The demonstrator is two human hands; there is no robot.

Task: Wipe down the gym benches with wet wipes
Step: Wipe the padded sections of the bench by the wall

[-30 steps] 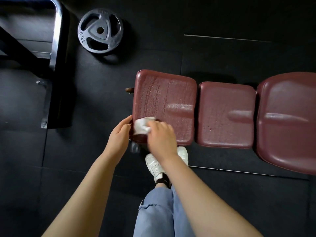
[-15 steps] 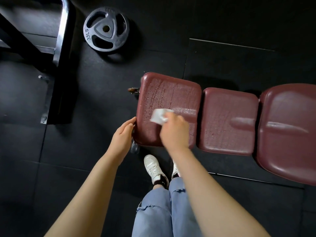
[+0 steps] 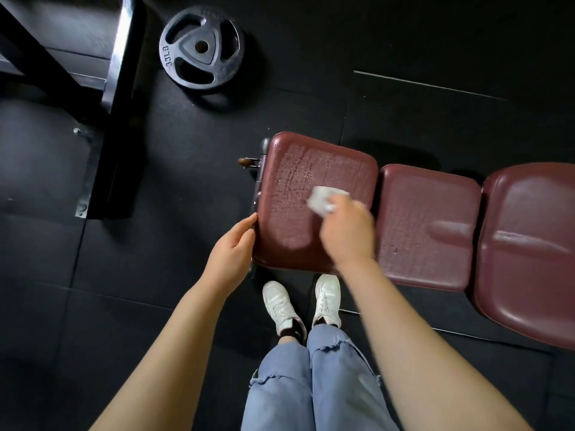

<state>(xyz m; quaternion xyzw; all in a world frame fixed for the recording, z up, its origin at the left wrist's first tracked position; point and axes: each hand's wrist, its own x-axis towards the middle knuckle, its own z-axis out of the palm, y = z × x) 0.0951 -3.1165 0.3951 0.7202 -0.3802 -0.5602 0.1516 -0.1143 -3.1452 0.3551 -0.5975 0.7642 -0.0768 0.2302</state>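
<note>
The wet wipe (image 3: 323,200) lies crumpled on the end pad of the counter (image 3: 292,181), near the middle of this pad. The right hand (image 3: 347,234) presses it down; its fingers are blurred and mostly hidden behind the back of the hand, but they seem curled around the wipe. The left hand (image 3: 231,250) rests at the end edge of the counter with straight, relaxed fingers, holding nothing. The pad surface shows wet streaks. The far pad is cut off by the right edge of the frame. Under the near edge stand two white shoes (image 3: 280,304). On the black floor (image 3: 186,231) lies a weight plate (image 3: 201,48), beside a dark metal frame (image 3: 119,57).
</note>
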